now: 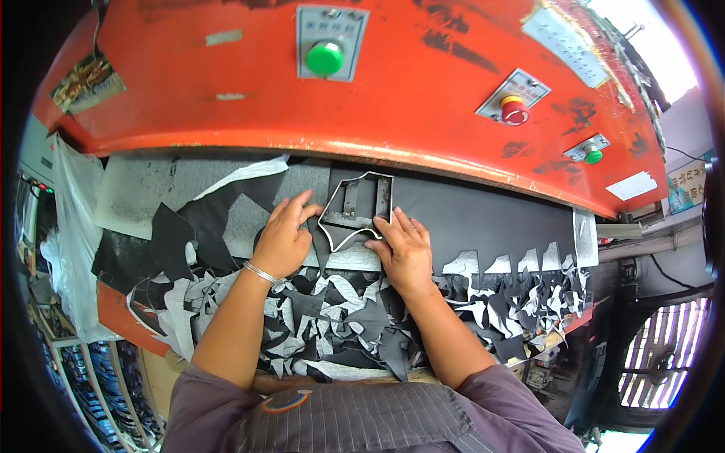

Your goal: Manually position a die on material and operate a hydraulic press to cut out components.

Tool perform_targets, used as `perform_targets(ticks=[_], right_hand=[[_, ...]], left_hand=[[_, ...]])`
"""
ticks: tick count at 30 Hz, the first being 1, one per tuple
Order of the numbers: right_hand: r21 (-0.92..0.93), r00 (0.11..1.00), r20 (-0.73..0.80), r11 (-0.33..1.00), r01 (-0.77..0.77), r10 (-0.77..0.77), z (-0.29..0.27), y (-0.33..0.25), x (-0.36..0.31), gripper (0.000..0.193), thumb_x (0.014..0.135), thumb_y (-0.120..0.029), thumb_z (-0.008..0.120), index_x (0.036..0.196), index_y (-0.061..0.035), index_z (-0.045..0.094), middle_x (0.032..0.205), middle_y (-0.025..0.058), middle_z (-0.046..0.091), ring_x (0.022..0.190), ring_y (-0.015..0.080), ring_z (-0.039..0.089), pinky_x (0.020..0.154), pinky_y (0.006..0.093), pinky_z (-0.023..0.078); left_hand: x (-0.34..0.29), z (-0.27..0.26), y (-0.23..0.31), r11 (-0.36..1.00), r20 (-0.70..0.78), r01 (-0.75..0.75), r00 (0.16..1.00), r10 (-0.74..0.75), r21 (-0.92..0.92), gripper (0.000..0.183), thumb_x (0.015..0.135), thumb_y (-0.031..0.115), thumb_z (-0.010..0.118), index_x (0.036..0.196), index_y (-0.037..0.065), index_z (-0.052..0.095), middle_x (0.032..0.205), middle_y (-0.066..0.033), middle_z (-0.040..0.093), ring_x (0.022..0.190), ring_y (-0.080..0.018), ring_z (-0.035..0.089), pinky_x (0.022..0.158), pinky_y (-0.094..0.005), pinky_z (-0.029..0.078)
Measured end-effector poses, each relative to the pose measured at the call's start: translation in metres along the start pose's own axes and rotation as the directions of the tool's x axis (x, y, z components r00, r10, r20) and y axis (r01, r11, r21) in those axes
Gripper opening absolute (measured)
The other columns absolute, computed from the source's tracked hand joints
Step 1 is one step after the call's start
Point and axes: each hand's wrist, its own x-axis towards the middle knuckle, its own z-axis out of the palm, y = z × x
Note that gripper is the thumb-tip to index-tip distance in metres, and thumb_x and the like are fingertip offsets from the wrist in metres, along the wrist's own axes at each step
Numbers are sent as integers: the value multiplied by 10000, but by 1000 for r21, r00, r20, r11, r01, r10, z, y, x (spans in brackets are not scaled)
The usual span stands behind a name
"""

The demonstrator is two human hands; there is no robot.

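Observation:
A steel cutting die (pixel 353 220), an angular metal outline with inner braces, stands on black sheet material (pixel 476 215) at the middle of the press bed. My right hand (pixel 405 253) holds the die at its near right corner, with the thumb and fingers about its wall. At the die's left side is my left hand (pixel 284 238), fingers stretched and somewhat apart, their tips near its edge; I cannot tell whether they touch. A silvery bangle (pixel 261 272) is on my left wrist. Nearer me lies a heap of black and white offcuts (pixel 332 309).
An orange-red press beam (pixel 249 113) spans the far side, bearing a large green button (pixel 324 58), a red emergency stop knob (pixel 515 111) and a small green button (pixel 593 155). Clear plastic sheeting (pixel 79 241) hangs at the left. A dark fan-like grille (pixel 663 359) stands at the right.

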Motion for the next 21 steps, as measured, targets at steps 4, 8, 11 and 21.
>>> perform_targets(ticks=[4,8,11,21], right_hand=[[547,928,-50,787,-284,369,-44,20,10,743,753,-275,782,1364,-13,449,1406,204,449,1313,311,430,1081,435,340],[429,610,-671,892,-144,422,-153,78,73,485,1017,-329,408,1346,24,451,1406,173,425,1349,270,355,1113,383,262],[250,371,-861,925,-286,348,-213,121,111,729,999,-530,273,1418,67,293,1485,242,278,1385,316,282,1132,414,237],[210,871,-79,862,-461,485,-199,54,20,456,870,-199,602,1244,31,478,1187,179,535,1128,314,505,991,400,377]], left_hand=[[3,-18,40,887,12,407,910,-414,-218,520,826,17,509,1339,22,423,1130,-113,659,1019,-268,619,920,-350,448],[21,-42,85,974,-422,-48,905,-51,-221,210,849,35,604,1052,8,651,907,-123,668,778,-226,611,721,-314,485],[55,-59,136,914,-591,-364,702,397,181,64,832,33,621,880,26,663,765,-80,603,686,-235,541,648,-329,425],[-21,-56,162,993,-31,93,995,-91,68,275,860,190,609,642,56,508,699,-95,548,668,-307,537,588,-422,440]])
